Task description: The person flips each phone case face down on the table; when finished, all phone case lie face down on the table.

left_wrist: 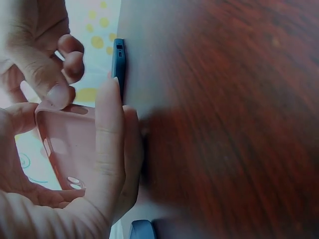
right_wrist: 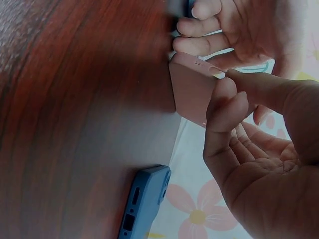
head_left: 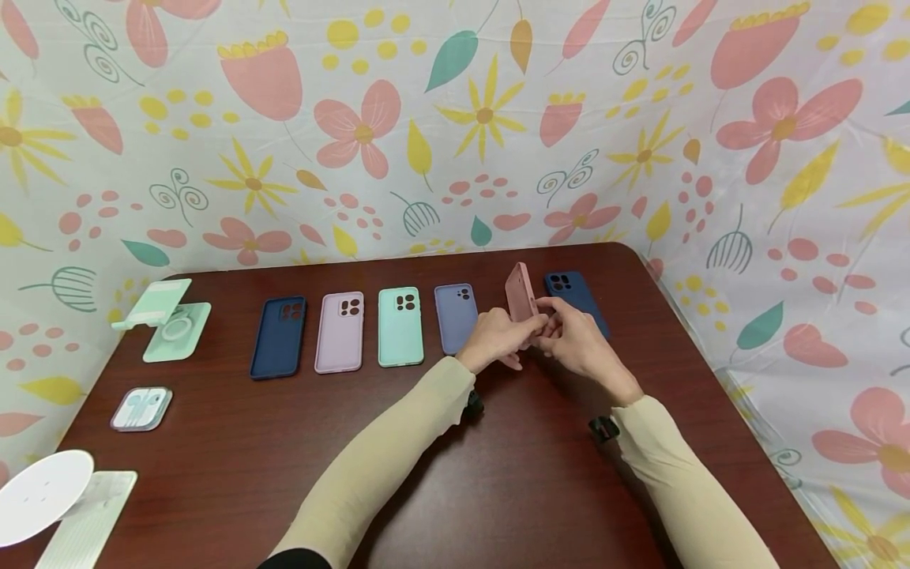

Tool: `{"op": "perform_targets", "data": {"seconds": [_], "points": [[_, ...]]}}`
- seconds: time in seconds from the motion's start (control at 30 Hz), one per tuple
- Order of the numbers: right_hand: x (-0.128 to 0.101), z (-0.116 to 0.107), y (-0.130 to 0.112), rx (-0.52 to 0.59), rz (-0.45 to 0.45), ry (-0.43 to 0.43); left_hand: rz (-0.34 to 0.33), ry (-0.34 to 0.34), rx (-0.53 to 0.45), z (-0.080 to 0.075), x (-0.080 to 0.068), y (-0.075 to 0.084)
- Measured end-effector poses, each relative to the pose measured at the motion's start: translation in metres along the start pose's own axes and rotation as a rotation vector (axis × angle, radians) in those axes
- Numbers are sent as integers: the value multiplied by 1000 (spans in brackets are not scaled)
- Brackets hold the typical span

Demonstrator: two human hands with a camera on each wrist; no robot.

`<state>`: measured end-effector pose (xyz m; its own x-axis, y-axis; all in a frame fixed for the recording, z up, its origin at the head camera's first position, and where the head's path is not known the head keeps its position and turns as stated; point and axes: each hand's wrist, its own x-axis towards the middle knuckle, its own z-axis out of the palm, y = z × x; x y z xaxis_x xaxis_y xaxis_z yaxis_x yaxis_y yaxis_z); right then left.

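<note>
Pink phone case point(head_left: 521, 294) stands raised on edge above the table point(head_left: 498, 490), just beside the dark blue case point(head_left: 577, 300). Left hand point(head_left: 498, 338) curls its fingers around it; right hand point(head_left: 579, 338) pinches its edge with thumb and fingertips.

The head view looks forward and down from above the counter point(head_left: 213, 474), taking in its whole top and both forearms. Each wrist view sits very close beside its own hand, looking along the counter surface (turned sideways in both) toward the patterned wall beyond the fingers. All three share the pink case point(head_left: 521, 294) held between the left hand point(head_left: 498, 336) and right hand point(head_left: 579, 340).
</note>
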<state>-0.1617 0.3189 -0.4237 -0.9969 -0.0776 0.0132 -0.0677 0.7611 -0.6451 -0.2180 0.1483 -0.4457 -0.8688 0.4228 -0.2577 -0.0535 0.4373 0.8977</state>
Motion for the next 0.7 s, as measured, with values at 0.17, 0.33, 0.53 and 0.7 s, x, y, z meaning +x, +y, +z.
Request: {"op": "perform_targets", "data": {"seconds": [0.17, 0.33, 0.53, 0.7], "points": [[4, 4, 4, -13, -13, -21, -17, -38, -98, -4, -3, 0], [10, 9, 8, -7, -8, -66, -55, -88, -164, -10, -4, -1], [16, 14, 11, 12, 12, -136, -80, -148, -228, -18, -5, -1], [20, 17, 13, 28, 41, -167, -46, -116, -278, -21, -6, 1]]}}
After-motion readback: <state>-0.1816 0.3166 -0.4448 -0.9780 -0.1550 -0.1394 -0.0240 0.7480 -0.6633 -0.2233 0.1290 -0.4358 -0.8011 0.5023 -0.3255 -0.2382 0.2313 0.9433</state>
